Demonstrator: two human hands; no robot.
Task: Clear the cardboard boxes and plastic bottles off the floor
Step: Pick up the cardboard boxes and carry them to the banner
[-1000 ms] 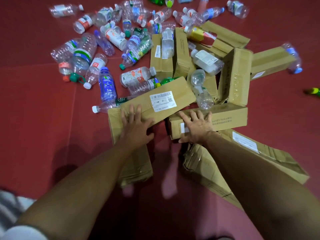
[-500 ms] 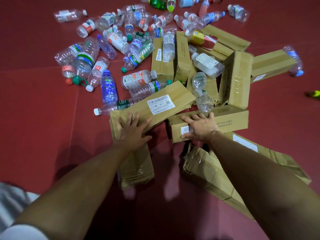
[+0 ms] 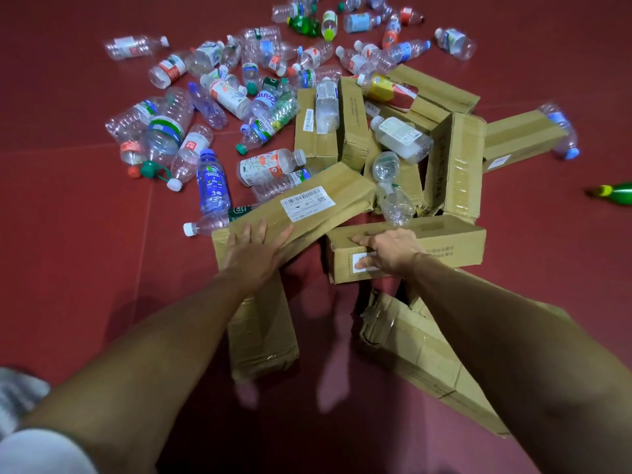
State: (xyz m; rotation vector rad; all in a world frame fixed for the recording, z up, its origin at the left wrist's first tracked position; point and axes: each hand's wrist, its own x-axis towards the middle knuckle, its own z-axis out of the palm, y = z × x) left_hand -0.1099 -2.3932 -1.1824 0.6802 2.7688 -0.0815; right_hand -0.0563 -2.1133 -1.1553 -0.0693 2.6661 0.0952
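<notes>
Several cardboard boxes and many empty plastic bottles lie heaped on the red floor. My left hand lies flat on the near end of a long box with a barcode label, fingers straight and thumb spread. That box leans across a flattened box beneath my forearm. My right hand grips the left end of a brown box, fingers over its top edge and thumb on the front face by a white sticker. A crushed box lies under my right forearm.
More boxes stand and lean behind, with bottles wedged among them. Loose bottles spread to the back left and the far top. One green bottle lies alone at the right edge. Bare floor shows left and right.
Both hands have slid a little further onto their boxes. My right hand went from lying flat on the brown box's top to clasping its edge, thumb now on the front face.
</notes>
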